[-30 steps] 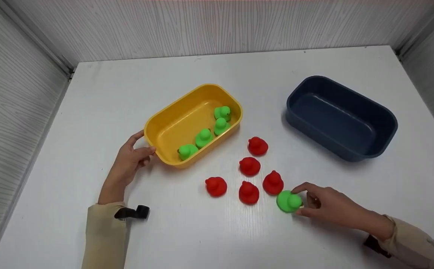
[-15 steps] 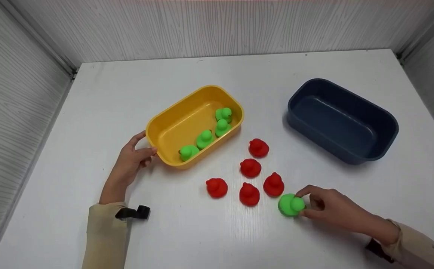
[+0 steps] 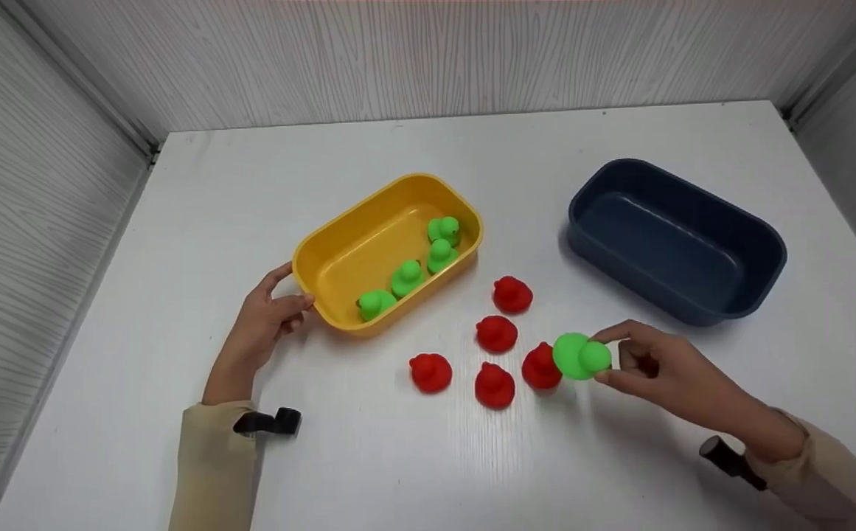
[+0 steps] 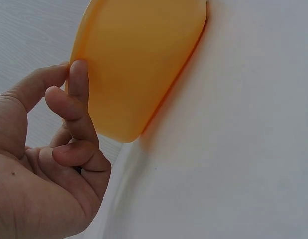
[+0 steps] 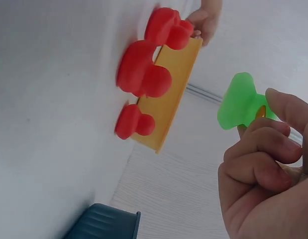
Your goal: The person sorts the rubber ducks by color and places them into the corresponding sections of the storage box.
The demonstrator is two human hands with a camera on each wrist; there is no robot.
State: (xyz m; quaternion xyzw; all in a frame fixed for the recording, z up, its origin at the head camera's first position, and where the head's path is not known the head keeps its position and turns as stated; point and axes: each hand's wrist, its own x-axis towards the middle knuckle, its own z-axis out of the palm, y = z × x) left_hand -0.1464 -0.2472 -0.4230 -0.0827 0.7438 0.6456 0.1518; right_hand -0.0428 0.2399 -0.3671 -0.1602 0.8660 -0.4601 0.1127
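My right hand (image 3: 674, 372) pinches a green rubber duck (image 3: 571, 356) between thumb and forefinger, raised above the table. In the right wrist view the same green duck (image 5: 238, 102) shows its orange bill near the fingertips. My left hand (image 3: 265, 317) holds the near-left end of a yellow bin (image 3: 354, 254) by its rim. The left wrist view shows thumb and forefinger on the bin's wall (image 4: 139, 55), other fingers curled. Inside the bin, several green ducks (image 3: 408, 279) line the side nearest me. Several red ducks (image 3: 496, 334) stand on the table between the hands; the held duck partly covers one.
A dark blue bin (image 3: 663, 247) with nothing in it stands at the back right of the white table (image 3: 398, 464). Wood-grain panels (image 3: 472, 59) enclose the table at the back and both sides.
My right hand has taken hold of the green duck and lifted it off the table, moving it up and away from me. My left hand keeps its grip on the yellow bin.
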